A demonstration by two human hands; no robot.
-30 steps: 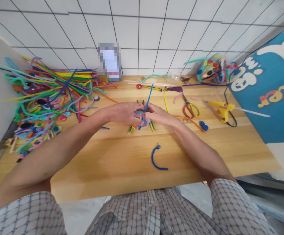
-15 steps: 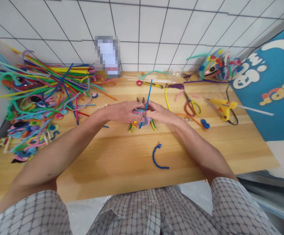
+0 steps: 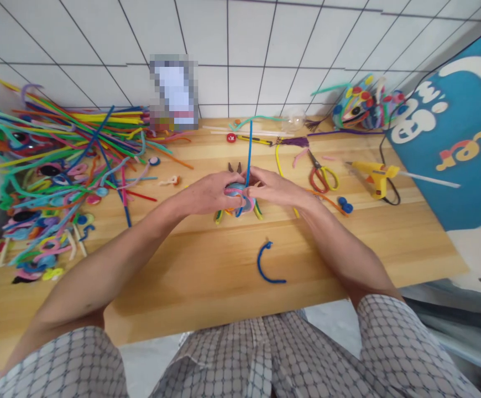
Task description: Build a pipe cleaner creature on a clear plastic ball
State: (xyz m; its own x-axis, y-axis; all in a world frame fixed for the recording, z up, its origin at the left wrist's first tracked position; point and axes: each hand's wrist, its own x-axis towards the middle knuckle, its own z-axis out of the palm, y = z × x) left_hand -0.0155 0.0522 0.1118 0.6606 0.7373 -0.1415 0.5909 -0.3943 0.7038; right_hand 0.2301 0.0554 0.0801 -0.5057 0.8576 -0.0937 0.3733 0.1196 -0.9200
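My left hand (image 3: 210,192) is closed around a small pink and light-blue pipe-cleaner craft (image 3: 247,205), partly covered by the fingers. A straight blue pipe cleaner (image 3: 250,146) stands up from the craft and crosses its front. My right hand (image 3: 277,188) pinches this pipe cleaner at the craft's right side, thumb and forefinger close together. Under both hands lies a pair of pliers (image 3: 259,211); its yellow-green handles and dark jaw tips stick out. Nearer to me rests a curved blue pipe cleaner (image 3: 260,268) with a small coiled end.
Colourful pipe cleaners (image 3: 111,119) and finished pieces pile up at left. A pixelated phone-like object (image 3: 176,91) leans on the tiled wall. To the right lie scissors (image 3: 321,174), a yellow glue gun (image 3: 375,176) with its cord and blue pom-pom-like bits (image 3: 345,205). A utility knife (image 3: 255,140) lies behind.
The camera view has shifted slightly. Both hands keep their hold on the craft and pipe cleaner, whose upright part now leans less. The fingers of my left hand uncover more of the craft.
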